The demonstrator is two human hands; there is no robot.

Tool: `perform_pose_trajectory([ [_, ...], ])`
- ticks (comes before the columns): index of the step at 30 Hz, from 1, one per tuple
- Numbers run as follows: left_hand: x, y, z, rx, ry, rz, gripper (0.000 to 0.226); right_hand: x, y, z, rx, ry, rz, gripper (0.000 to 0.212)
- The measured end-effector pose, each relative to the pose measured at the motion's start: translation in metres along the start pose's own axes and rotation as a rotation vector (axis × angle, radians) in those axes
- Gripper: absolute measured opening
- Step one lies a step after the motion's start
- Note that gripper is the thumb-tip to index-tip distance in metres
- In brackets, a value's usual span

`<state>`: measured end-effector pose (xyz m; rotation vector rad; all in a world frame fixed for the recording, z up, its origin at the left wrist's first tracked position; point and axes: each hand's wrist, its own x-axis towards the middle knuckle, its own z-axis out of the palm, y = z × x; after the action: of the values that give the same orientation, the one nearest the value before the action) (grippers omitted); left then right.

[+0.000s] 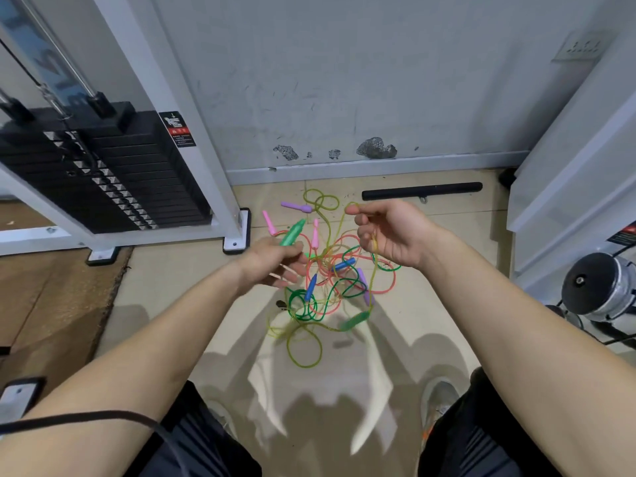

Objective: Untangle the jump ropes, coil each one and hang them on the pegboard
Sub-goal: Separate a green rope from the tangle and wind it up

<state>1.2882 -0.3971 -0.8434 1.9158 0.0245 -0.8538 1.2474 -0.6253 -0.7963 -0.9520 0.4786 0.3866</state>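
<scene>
Barely begun — gripped green handle point(292, 235) in left hand point(272, 265), pinched yellow rope point(375, 270) in right hand point(389, 235) — with tangle point(330, 273) below fingers point(351, 211) unsorted, uncoiled, unhung.

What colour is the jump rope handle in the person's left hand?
Green, seen in the head view: the left hand grips a green handle.

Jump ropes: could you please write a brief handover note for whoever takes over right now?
Left hand grips a green handle, lifted above the pile.
Right hand pinches a yellow-green rope, raised.
The tangle of ropes lies on the floor by the wall, with other handles in it.
Done: nothing coiled or hung.
Left: untangle all, coil each, hang; the pegboard is not in view.
</scene>
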Motion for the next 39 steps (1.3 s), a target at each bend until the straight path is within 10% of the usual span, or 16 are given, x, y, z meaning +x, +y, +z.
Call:
perform_pose_trajectory([
  [12,-0.008,-0.017,0.067,-0.351,-0.388,0.297,0.043,0.011,-0.033,0.025,0.444,0.044,-0.283,0.011],
  [20,-0.005,-0.039,0.034,-0.287,-0.227,0.146,0.029,0.038,-0.052,-0.049,0.268,0.464,-0.423,0.027],
  [25,-0.008,-0.019,0.032,-0.509,-0.17,0.028,0.022,0.039,-0.019,-0.077,-0.376,0.621,-0.163,0.012],
  [31,-0.01,0.015,0.042,-0.672,-0.163,-0.032,0.025,0.015,0.026,-0.041,-1.208,0.397,-0.16,0.023],
  [35,-0.011,0.02,0.05,-0.697,-0.146,0.001,0.028,-0.021,0.06,0.005,-0.864,0.012,-0.022,0.023],
  [39,-0.007,0.009,0.054,-0.711,-0.074,0.028,0.03,-0.025,0.076,0.017,-0.619,-0.015,0.024,0.029],
])
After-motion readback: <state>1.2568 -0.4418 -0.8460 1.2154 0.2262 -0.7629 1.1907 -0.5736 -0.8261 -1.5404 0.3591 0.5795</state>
